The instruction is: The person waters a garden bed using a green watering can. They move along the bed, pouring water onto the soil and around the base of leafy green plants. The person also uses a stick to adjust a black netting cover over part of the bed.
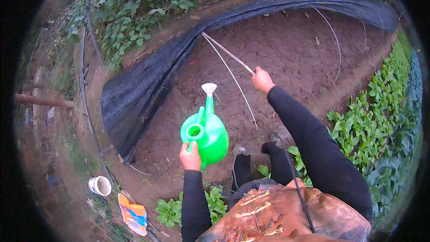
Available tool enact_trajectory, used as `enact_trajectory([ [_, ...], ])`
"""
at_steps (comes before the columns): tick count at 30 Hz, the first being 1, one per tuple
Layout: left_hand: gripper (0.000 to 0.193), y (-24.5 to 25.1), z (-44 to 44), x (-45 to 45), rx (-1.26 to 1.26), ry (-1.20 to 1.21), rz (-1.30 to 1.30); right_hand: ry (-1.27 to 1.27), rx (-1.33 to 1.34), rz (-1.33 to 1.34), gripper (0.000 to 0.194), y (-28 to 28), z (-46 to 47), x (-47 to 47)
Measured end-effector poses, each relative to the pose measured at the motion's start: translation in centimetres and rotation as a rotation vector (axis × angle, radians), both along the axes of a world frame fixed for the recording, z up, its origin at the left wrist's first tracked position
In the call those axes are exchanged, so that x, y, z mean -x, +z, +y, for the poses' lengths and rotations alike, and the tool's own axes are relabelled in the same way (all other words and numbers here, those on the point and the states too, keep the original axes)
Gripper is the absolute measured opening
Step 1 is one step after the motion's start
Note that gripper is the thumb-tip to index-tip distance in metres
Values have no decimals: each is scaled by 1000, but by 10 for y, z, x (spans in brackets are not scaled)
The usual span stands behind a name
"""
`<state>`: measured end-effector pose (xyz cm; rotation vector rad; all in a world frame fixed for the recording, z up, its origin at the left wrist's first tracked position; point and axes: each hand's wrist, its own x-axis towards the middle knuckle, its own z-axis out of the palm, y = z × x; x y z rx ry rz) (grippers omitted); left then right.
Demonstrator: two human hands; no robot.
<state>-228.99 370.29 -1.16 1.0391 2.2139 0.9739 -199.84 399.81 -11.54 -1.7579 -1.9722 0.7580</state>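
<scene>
My left hand (pixel 190 157) grips the handle of a green plastic watering can (pixel 215 137). The can's spout ends in a white sprinkler head (pixel 209 89) that points away from me, over the bare soil bed (pixel 285 47). In my right hand (pixel 263 79) is one end of a thin stick (pixel 230 53). Its far end touches the gathered edge of a black shade net (pixel 144 80), which is bunched along the bed's far side. Beside the stick, a thin white hoop rod (pixel 235 79) curves down to the soil.
Leafy green plants (pixel 366 121) grow in rows to the right, and low seedlings (pixel 169 210) stand near my feet. A white bucket (pixel 100 186) and an orange-and-blue bag (pixel 133 214) lie at lower left. Another hoop rod (pixel 337 43) arches farther right. Climbing foliage (pixel 134 13) borders the far side.
</scene>
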Motion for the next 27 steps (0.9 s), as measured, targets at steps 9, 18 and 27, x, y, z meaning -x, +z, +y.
enact_trajectory([
  [9, 25, -31, -6, -52, -38, 205, -122, 65, -93, -244, 18, -15, 129, 81],
  [18, 24, -80, -16, -94, 0, 313, -265, 184, 27, -326, 23, -82, 158, 12],
  [27, 26, -48, 29, -110, 19, 186, -125, 203, 90, -188, 34, -28, 127, -116],
])
